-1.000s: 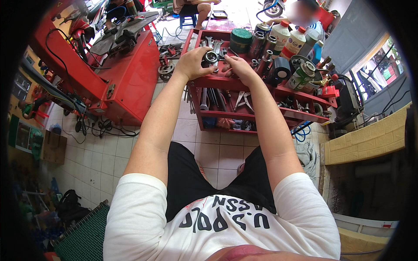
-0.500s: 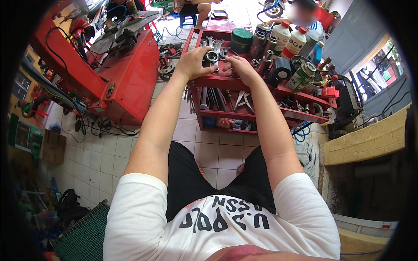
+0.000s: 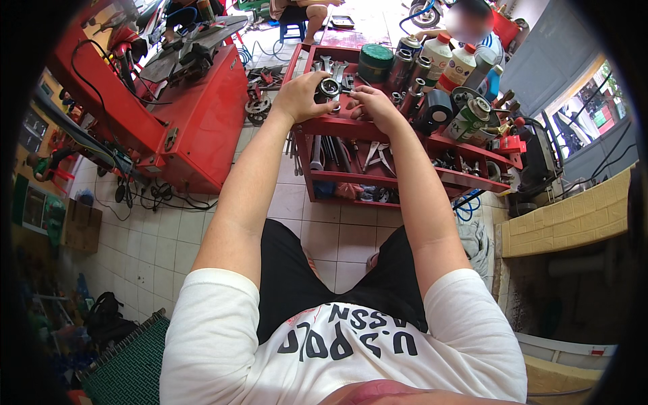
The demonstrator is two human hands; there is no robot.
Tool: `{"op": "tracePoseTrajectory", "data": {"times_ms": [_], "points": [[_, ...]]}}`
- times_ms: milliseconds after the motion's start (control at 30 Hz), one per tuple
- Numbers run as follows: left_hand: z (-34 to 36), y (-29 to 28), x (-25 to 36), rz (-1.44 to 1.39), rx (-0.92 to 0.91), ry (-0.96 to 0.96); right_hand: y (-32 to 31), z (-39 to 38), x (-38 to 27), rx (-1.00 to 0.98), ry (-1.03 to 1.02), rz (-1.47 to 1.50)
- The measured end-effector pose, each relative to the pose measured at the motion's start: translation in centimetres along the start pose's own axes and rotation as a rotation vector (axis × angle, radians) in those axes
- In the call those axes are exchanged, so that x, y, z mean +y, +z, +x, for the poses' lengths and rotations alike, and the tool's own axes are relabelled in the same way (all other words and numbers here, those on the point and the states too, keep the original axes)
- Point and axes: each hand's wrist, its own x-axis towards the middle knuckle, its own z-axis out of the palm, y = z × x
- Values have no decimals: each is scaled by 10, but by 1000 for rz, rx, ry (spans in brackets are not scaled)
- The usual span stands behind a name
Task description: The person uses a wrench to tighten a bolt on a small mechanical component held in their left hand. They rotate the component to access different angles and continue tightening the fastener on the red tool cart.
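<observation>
My left hand (image 3: 299, 99) is closed round a dark, round metal part (image 3: 329, 87) with a shiny hollow ring facing up, held between thumb and fingers. Just to its right is my right hand (image 3: 376, 109), its fingers bent toward the part; whatever they pinch is too small to make out. Both hands are over the near left corner of a red tool cart's top tray (image 3: 361, 129). Beyond the held part, several wrenches (image 3: 337, 67) lie in the tray, beside a dark green tub (image 3: 375, 62).
Metal cylinders (image 3: 399, 67), white bottles (image 3: 457, 65) and a spray can (image 3: 469, 116) crowd the cart's right side. The lower shelf holds pliers (image 3: 379, 156). A large red machine (image 3: 202, 121) stands left. Across the cart is a person (image 3: 469, 27); another sits on a blue stool (image 3: 291, 30).
The fingers of my right hand have shifted very slightly near the metal part. My left hand and the part it holds stay in the same place.
</observation>
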Motion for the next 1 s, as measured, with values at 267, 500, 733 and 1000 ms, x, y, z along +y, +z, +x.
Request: {"op": "tracePoseTrajectory", "data": {"times_ms": [267,500,733,1000], "points": [[-1,1,-1,-4,7,-4,1,1,-2,14,13,-19],[1,3,0,1,6,0,-5,3,0,-25,37,-29],[0,1,0,-10,4,-1,-1,-2,-3,-8,22,11],[1,2,0,-2,12,20,-3,1,-2,-5,49,-21]]}}
